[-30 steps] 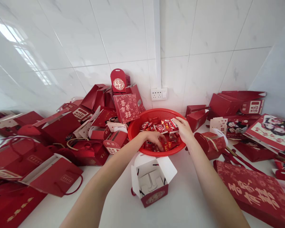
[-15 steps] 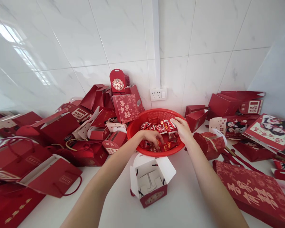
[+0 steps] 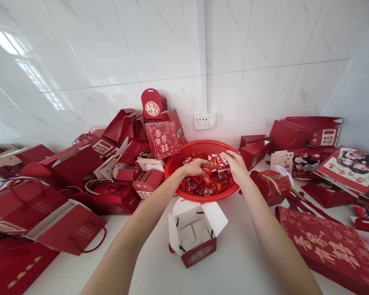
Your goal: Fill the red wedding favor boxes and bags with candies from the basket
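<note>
A red plastic basket [image 3: 203, 199] stands near the wall with several red wrapped candies [image 3: 204, 191] in it. My left hand [image 3: 197, 167] is over the basket, its fingers closed on a red candy packet [image 3: 207, 169]. At the basket's right side my right hand [image 3: 236, 164] pinches a red and white packet [image 3: 224, 161]. In front of the basket sits a small red box [image 3: 199, 254] with its white flaps spread, and its white inside shows folded card at the bottom.
Many red gift boxes and bags [image 3: 70, 164] are heaped on the left. More red boxes [image 3: 292, 135] lie on the right, with a large flat red box [image 3: 329, 246] nearer me. A socket [image 3: 204, 121] is on the tiled wall behind the basket.
My left hand has lifted slightly from the candies and moved toward my right hand, its fingers now closed on a packet. My right hand has barely moved.
</note>
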`<state>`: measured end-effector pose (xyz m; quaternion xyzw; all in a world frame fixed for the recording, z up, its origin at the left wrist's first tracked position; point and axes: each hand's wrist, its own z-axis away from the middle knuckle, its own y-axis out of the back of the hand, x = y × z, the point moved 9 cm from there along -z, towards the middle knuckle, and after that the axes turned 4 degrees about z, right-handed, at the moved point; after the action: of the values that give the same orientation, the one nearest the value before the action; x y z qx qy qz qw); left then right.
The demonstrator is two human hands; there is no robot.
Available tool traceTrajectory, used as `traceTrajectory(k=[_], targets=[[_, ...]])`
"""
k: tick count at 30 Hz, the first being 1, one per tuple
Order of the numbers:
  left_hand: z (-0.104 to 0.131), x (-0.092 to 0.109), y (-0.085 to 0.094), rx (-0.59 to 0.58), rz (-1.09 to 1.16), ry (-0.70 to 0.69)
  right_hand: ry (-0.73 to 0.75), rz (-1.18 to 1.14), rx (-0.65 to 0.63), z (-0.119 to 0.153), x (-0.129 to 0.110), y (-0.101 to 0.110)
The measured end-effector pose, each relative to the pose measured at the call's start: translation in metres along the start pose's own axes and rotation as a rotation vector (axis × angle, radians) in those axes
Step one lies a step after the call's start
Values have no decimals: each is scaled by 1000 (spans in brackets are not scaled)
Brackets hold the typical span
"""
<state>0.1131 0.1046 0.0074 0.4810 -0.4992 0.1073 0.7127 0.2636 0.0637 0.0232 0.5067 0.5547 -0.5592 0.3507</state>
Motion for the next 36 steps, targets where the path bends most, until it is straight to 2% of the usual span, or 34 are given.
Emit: traceTrajectory(k=[7, 17, 25, 30, 36], targets=[[-1, 2, 7, 63, 81, -22, -4, -9, -3, 0, 0, 0], [-7, -10, 20, 218, 248, -43, 17, -1, 12, 0, -3, 1], [-1, -3, 18, 183, 420, -59, -13, 55, 14, -2, 2, 3], [1, 5, 27, 254, 507, -138, -50, 106, -6, -2, 4, -1], [3, 10, 39, 371, 509, -255, -105, 142, -107, 2, 8, -9]])
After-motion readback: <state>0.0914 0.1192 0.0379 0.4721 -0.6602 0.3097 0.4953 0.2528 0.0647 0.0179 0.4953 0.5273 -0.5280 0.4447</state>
